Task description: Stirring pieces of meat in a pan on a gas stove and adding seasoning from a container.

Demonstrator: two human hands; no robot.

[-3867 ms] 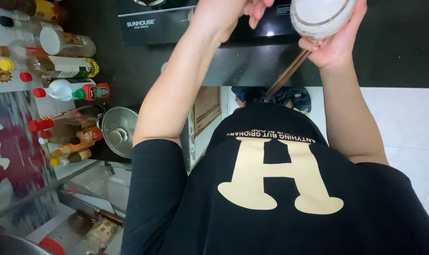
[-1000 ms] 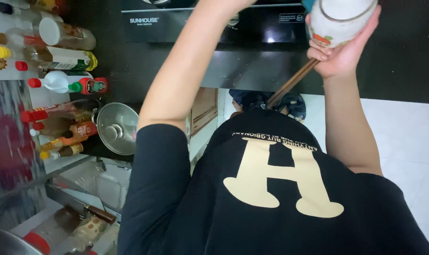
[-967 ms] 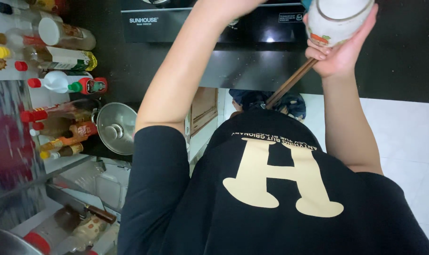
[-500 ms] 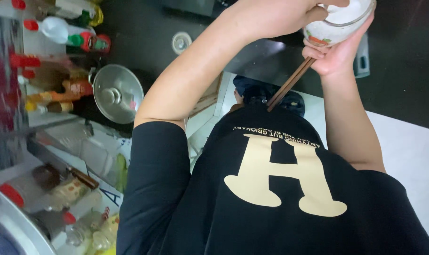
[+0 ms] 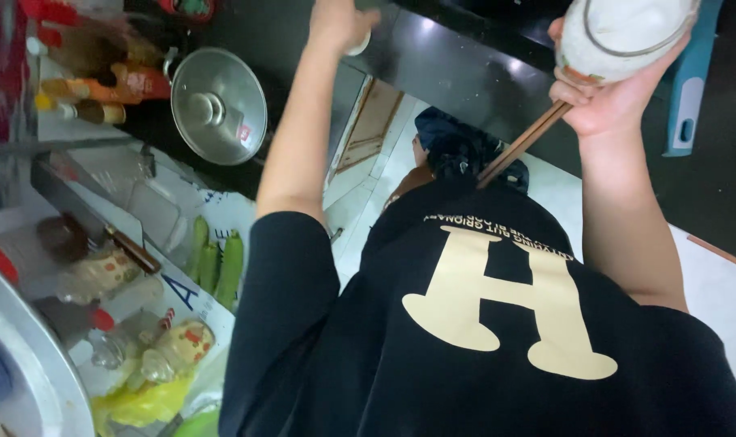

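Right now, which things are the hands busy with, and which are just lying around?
In use: right hand holds a white glass-rimmed bowl and brown wooden chopsticks; left hand reaches to the black counter.

Lying about: round steel pot lid, green cucumbers, sauce bottles.

black short-sleeved t-shirt (image 5: 433, 340) with a large cream letter (image 5: 506, 303)

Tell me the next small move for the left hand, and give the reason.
Probably lift the small white object that the left hand touches on the dark counter. The right hand is occupied, holding a bowl and chopsticks.
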